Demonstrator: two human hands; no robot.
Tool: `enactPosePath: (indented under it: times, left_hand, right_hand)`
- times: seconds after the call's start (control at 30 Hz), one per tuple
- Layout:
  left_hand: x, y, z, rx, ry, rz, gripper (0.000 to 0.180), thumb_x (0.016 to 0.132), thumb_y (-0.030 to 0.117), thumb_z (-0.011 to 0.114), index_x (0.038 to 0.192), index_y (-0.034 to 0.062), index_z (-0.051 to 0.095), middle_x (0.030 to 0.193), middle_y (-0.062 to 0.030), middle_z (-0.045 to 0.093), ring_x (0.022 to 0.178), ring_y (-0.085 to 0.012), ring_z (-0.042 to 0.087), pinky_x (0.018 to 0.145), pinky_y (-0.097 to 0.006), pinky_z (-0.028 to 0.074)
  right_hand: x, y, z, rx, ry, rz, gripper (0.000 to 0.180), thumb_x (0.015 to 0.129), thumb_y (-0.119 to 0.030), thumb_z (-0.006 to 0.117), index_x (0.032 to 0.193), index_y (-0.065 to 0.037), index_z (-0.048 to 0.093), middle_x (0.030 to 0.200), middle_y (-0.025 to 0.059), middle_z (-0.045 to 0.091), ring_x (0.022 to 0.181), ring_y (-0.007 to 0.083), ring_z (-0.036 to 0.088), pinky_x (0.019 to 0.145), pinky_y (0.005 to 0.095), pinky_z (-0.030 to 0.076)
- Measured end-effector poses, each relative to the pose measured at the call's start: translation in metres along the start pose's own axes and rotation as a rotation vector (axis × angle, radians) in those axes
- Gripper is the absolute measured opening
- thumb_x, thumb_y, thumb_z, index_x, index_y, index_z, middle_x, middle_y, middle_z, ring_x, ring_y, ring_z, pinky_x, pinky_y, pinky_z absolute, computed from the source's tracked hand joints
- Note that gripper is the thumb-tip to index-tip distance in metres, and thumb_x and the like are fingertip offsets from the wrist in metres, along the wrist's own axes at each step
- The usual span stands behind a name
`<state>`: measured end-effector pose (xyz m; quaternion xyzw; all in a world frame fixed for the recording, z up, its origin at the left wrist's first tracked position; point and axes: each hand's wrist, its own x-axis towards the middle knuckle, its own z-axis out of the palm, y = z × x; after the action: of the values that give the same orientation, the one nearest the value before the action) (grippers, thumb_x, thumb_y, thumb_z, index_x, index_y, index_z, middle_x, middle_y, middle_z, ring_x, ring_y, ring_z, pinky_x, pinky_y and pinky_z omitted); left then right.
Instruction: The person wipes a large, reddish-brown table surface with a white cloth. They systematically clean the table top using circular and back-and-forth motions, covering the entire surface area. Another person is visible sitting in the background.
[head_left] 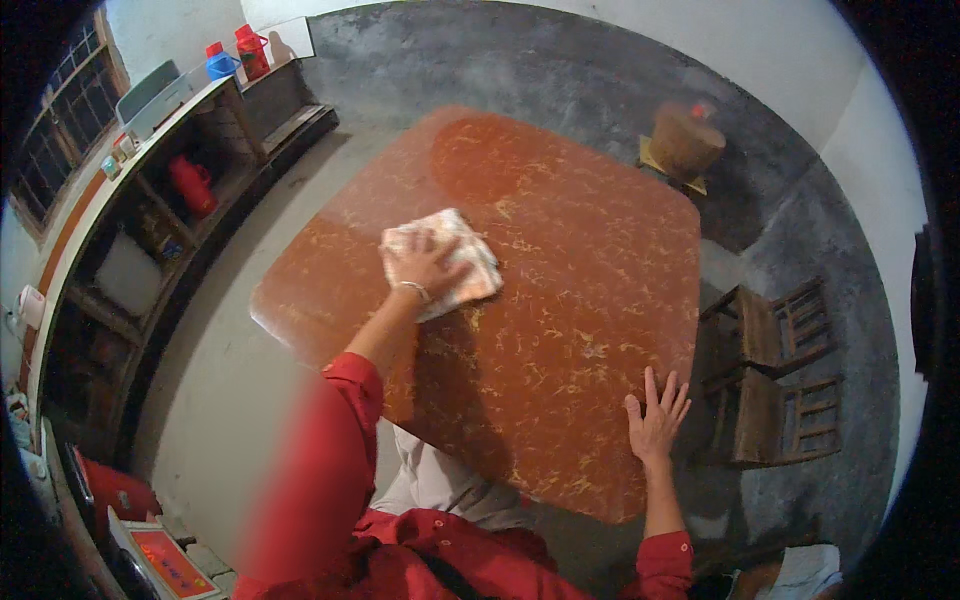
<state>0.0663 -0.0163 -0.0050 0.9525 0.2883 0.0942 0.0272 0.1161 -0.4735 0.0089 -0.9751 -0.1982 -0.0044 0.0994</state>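
Observation:
A brown-red table (590, 270) with a marbled yellow pattern fills the middle of the view. On its left half lies a white cloth (470, 275) with pale orange markings, partly bunched. My left hand (428, 264) is pressed flat on this cloth, fingers spread, slightly blurred by motion. At the table's near right edge my right hand (655, 420) rests with its fingers stretched out, holding nothing. Both arms wear red sleeves.
Two wooden chairs (757, 330) stand right of the table. A round wooden block (688, 142) is beyond the far right corner. Along the left wall runs a shelf unit (225, 105) bearing a blue thermos (220, 66) and a red thermos (252, 55).

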Motion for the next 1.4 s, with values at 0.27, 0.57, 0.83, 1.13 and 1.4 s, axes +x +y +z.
enactPosePath:
  times: [0.27, 0.57, 0.83, 1.13, 1.4]
  left_hand:
    - [-0.068, -0.129, -0.05, 0.02, -0.098, -0.289, 0.063, 0.089, 0.066, 0.041, 0.144, 0.0354, 0.041, 0.156, -0.0101, 0.026, 0.145, -0.0373, 0.017, 0.105, -0.076, 0.008]
    - [-0.128, -0.034, -0.045, 0.005, -0.084, 0.03, 0.063, 0.089, 0.066, 0.043, 0.145, 0.0351, 0.041, 0.156, -0.0132, 0.027, 0.145, -0.0389, 0.017, 0.106, -0.074, 0.007]
    - [-0.172, 0.065, -0.032, -0.21, 0.002, 0.624, 0.051, 0.089, 0.057, 0.051, 0.136, 0.0372, 0.051, 0.141, -0.0109, 0.045, 0.138, -0.0313, 0.034, 0.107, -0.069, 0.015]
    - [-0.153, -0.128, -0.049, -0.047, 0.043, -0.126, 0.059, 0.089, 0.061, 0.049, 0.142, 0.0353, 0.046, 0.153, -0.0129, 0.035, 0.144, -0.0421, 0.019, 0.112, -0.065, 0.006]
    - [-0.075, -0.207, -0.062, 0.071, -0.105, -0.492, 0.061, 0.09, 0.065, 0.041, 0.146, 0.0411, 0.036, 0.156, -0.0059, 0.028, 0.144, -0.0437, 0.017, 0.103, -0.077, 0.013]
  right_hand:
    - [-0.001, 0.004, 0.004, -0.022, 0.037, -0.001, 0.064, 0.097, -0.059, 0.04, 0.15, -0.023, 0.036, 0.157, 0.0223, 0.018, 0.144, 0.0478, 0.01, 0.115, 0.0601, 0.007]
    - [-0.001, -0.004, 0.0, -0.072, 0.017, 0.023, 0.062, 0.097, -0.055, 0.044, 0.15, -0.025, 0.035, 0.158, 0.0219, 0.018, 0.144, 0.0483, 0.011, 0.115, 0.06, 0.007]
    - [0.001, -0.005, 0.0, -0.07, -0.044, 0.045, 0.06, 0.098, -0.052, 0.042, 0.152, -0.027, 0.031, 0.16, 0.0181, 0.014, 0.146, 0.0439, 0.007, 0.117, 0.057, 0.005]
    - [0.001, -0.001, 0.002, -0.075, -0.052, 0.082, 0.058, 0.099, -0.049, 0.042, 0.152, -0.028, 0.03, 0.16, 0.0177, 0.014, 0.146, 0.0427, 0.007, 0.117, 0.0567, 0.004]
    - [0.0, -0.006, -0.002, -0.065, -0.046, 0.055, 0.061, 0.097, -0.049, 0.046, 0.151, -0.024, 0.032, 0.159, 0.0192, 0.014, 0.146, 0.0445, 0.008, 0.117, 0.0574, 0.005]
